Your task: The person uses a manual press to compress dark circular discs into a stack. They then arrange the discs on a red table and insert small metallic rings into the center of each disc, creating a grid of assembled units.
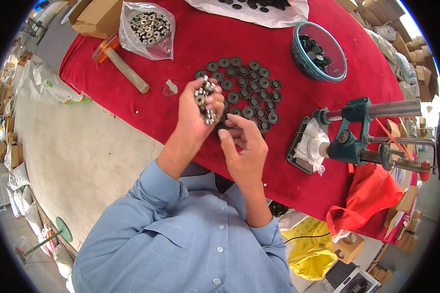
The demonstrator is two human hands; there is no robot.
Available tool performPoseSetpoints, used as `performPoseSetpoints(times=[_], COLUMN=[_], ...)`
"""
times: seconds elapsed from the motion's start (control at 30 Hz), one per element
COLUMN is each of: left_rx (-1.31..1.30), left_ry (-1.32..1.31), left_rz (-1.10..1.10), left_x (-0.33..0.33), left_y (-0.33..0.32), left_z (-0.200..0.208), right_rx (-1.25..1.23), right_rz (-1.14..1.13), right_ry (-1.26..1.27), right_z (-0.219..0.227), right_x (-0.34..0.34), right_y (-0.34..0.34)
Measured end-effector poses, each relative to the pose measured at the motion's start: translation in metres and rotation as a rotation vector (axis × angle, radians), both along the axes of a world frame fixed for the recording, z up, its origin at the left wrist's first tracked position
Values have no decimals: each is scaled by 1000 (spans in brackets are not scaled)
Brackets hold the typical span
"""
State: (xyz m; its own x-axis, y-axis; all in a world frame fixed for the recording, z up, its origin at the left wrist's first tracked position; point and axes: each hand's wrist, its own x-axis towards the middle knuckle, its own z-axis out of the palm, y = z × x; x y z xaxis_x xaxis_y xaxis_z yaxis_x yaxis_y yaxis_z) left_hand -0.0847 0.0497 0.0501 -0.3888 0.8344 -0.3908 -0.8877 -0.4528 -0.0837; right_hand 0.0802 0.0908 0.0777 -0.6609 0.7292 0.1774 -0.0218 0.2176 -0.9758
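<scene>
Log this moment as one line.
left hand: holds metal nuts | right hand: fingers at black discs | red cloth

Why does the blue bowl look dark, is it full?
Partly full: the blue bowl holds a pile of black discs on one side only.

Discs (247, 88) on table (190, 44), bowl (320, 51) right (behind press (357, 139)), mallet (122, 66) left.

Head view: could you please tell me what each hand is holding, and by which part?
The left hand cups a handful of small metal rings in its curled fingers. Whether the right hand holds anything cannot be told.
</scene>
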Motion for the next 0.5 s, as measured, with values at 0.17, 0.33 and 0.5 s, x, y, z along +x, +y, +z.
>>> performPoseSetpoints(times=[0.17, 0.33, 0.5], left_rx=[-123, -282, -288], left_ry=[167, 81, 9], left_rz=[81, 124, 62], left_x=[24, 38, 37], left_y=[-17, -40, -71], left_z=[-14, 0, -10], right_rx=[199, 266, 433], right_rz=[-10, 38, -7], right_ry=[-45, -62, -70], right_z=[-7, -15, -20], right_x=[-15, -13, 4], right_y=[-17, -32, -31])
